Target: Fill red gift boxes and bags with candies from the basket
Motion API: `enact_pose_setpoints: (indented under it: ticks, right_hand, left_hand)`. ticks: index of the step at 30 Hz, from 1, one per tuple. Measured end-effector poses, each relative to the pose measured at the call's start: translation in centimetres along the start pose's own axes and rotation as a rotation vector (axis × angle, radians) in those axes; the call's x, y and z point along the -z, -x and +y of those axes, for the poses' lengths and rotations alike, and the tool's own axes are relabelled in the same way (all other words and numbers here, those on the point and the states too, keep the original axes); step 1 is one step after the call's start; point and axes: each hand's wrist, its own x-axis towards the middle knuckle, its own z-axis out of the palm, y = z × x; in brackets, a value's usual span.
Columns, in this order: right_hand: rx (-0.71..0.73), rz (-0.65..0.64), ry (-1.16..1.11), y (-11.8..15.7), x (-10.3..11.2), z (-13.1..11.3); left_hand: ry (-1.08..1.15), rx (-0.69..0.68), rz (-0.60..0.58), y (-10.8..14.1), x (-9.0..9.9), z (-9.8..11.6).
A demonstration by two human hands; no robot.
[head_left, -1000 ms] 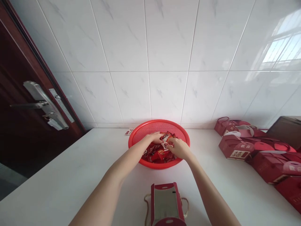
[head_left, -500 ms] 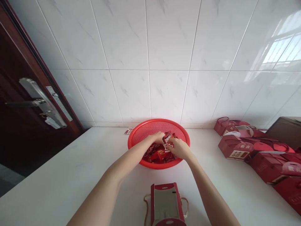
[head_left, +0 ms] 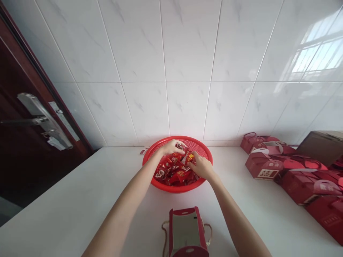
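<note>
A red plastic basket (head_left: 178,190) with a perforated wall holds a heap of small red wrapped candies (head_left: 171,173). Over its back part, my left hand (head_left: 169,147) is closed with a red candy packet (head_left: 182,147) between thumb and fingers. At the basket's right side my right hand (head_left: 202,166) curls its fingers and thumb about a red packet with a yellow print (head_left: 190,157). An open red gift box (head_left: 185,230) with a pale inside and rope handles lies in front of the basket, between my forearms.
Several closed red gift boxes (head_left: 265,166) stand in a group at the right, beside a brown cardboard box (head_left: 318,146). A printed card (head_left: 144,151) lies behind the basket at its left. White tiled wall (head_left: 187,107) borders the table (head_left: 80,200); a dark door (head_left: 24,142) is at left.
My left hand has risen out of the heap toward the back of the basket, now with a packet. My right hand has stayed near the right rim. The view has shifted slightly.
</note>
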Motion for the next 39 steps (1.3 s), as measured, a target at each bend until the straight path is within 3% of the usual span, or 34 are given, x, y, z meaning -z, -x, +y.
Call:
enact_pose_setpoints:
  ticks: [9, 15, 22, 27, 34, 39]
  right_hand:
    - [0.004, -0.004, -0.064, -0.1, 0.2, 0.1]
    - [-0.002, -0.022, -0.081, -0.1, 0.4, 0.0]
    - [-0.022, 0.001, -0.087, -0.1, 0.2, 0.0]
    - [0.002, 0.019, -0.155, -0.2, 0.2, 0.2]
    - [0.004, 0.046, -0.172, -0.2, 0.4, 0.1]
    - [0.047, 0.058, -0.254, -0.1, 0.5, 0.4]
  left_hand:
    - [0.096, 0.008, -0.072, 1.6, -0.8, 2.0]
    - [0.249, 0.052, -0.108, 2.2, -2.2, 2.0]
    - [0.273, 0.088, -0.062, 2.5, -2.7, 1.0]
    - [0.167, 0.000, 0.017, 2.3, -2.7, 0.4]
    - [0.423, -0.068, 0.113, 2.2, -2.7, 0.5]
    - [0.394, -0.055, 0.145, 2.3, -2.7, 0.8]
